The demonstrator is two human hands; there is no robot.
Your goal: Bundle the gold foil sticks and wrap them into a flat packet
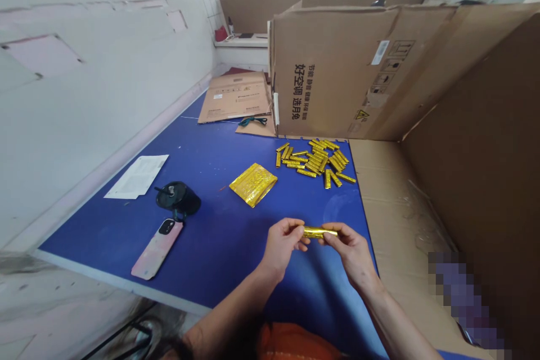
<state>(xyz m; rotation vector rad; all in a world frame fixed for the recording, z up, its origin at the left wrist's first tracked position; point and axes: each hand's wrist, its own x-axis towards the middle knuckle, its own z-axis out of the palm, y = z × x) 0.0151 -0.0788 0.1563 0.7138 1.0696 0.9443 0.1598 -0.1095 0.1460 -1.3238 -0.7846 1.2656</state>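
Between my two hands a small roll of shiny gold foil [317, 232] is held level above the blue table. My left hand [286, 242] pinches its left end between thumb and fingers. At the right end, my right hand [350, 247] grips it the same way, the thumb lying along the near side. Farther back, a loose pile of similar gold foil rolls [318, 158] lies near the table's right edge. To the left of the pile, a flat stack of gold foil sheets [253, 184] rests on the tabletop.
A black lidded mug [179, 198], a phone in a pink case [158, 250] and white papers [137, 177] lie on the left of the blue table [219, 247]. Large cardboard panels [333, 84] stand behind and to the right. Flat cardboard [236, 98] and a dark cord [253, 121] lie at the back.
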